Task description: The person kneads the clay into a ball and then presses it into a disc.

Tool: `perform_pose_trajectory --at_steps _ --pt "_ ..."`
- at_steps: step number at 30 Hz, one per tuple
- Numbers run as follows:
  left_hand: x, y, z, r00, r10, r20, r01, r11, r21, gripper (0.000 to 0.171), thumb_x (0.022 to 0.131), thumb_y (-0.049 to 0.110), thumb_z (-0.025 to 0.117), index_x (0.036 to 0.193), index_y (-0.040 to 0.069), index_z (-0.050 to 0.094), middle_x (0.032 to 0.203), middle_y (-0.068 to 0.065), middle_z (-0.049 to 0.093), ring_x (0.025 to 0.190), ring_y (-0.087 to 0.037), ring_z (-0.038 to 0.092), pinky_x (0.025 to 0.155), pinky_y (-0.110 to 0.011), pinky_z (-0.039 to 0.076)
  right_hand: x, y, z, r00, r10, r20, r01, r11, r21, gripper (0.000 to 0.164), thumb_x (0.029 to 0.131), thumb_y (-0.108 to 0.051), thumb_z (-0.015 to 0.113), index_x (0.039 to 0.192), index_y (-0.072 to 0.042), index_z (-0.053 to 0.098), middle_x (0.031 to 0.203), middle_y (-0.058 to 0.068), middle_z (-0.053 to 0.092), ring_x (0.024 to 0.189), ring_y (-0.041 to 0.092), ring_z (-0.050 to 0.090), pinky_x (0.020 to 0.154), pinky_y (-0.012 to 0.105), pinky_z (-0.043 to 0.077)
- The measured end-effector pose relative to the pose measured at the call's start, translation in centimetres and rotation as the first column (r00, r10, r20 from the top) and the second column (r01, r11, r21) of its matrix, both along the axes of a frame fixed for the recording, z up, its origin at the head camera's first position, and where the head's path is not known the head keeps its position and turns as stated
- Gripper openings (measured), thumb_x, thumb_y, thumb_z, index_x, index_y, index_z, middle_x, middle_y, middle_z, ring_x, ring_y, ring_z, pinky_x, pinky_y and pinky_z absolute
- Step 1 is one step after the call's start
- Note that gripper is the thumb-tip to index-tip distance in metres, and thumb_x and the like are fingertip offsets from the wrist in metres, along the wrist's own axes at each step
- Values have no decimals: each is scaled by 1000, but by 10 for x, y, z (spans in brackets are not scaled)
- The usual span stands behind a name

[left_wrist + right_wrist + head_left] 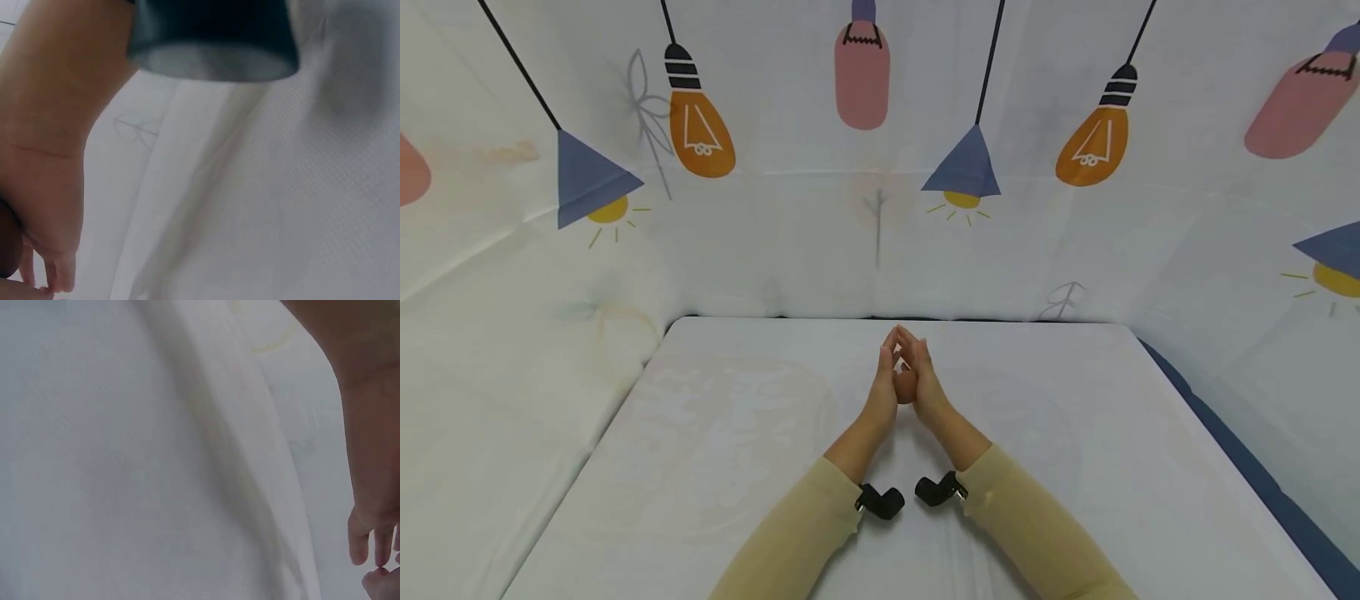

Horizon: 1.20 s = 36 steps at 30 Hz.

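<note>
A small, smooth, reddish-brown ball [905,387] is pressed between the two palms above the middle of the table. My left hand [883,385] bears on it from the left, its fingers extended. From the other side my right hand [927,385] presses against it, fingers likewise fairly straight. The fingertips of both hands come together beyond the ball, like a tent. In the left wrist view, part of the dark round ball [9,240] shows at the left edge beside the left palm. The right wrist view shows the right hand [376,481] at its edge, with the ball hidden.
A white-covered table [715,433] spreads under both arms. Behind it hangs a white cloth [805,242] printed with lamps and bulbs. Black wrist cameras [880,502] sit at the cuffs of the pale yellow sleeves [797,533]. Dark blue material [1240,450] shows past the table's right edge.
</note>
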<state>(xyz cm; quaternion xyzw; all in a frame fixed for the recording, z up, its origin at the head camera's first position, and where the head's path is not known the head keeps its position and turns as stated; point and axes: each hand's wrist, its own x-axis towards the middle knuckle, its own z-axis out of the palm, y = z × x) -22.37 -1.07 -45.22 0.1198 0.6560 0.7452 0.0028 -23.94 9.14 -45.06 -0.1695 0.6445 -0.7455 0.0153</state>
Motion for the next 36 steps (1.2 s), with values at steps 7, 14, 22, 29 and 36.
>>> perform_pose_trajectory --at_steps 7,14,22,29,36 --pt "-2 -3 -2 995 53 82 -50 998 -32 73 102 66 9 162 24 18 167 -7 12 152 -34 11 117 -63 8 11 -6 9 999 4 -37 -6 999 -48 74 106 -58 13 158 -7 25 162 18 26 150 33 19 121 51 12" --pt "-2 -11 -7 998 -9 57 17 987 -157 66 106 54 3 162 20 13 167 -10 8 152 -34 8 116 -64 8 13 -5 22 997 -20 -80 12 996 -91 89 99 -72 19 159 -6 23 161 19 28 149 33 21 120 53 11" --pt "6 -12 -4 987 -157 39 162 952 -261 63 108 47 2 162 15 8 166 -17 6 152 -36 6 116 -64 9 -2 4 30 989 -119 -83 116 992 -40 59 108 -40 17 158 -12 26 160 12 31 149 26 22 121 44 12" --pt "11 -11 -2 974 -218 59 224 966 -128 79 101 68 4 162 18 10 165 -20 11 152 -35 6 117 -63 10 -4 9 38 986 -129 -105 139 986 91 55 106 -22 22 158 -3 21 162 18 25 150 32 19 121 48 14" --pt "9 -11 3 962 -260 87 237 948 213 93 94 79 16 162 17 8 166 -17 1 152 -36 0 119 -58 -1 -9 12 27 993 -80 -85 97 970 222 59 106 -26 28 160 -8 15 164 15 21 151 30 15 119 56 10"
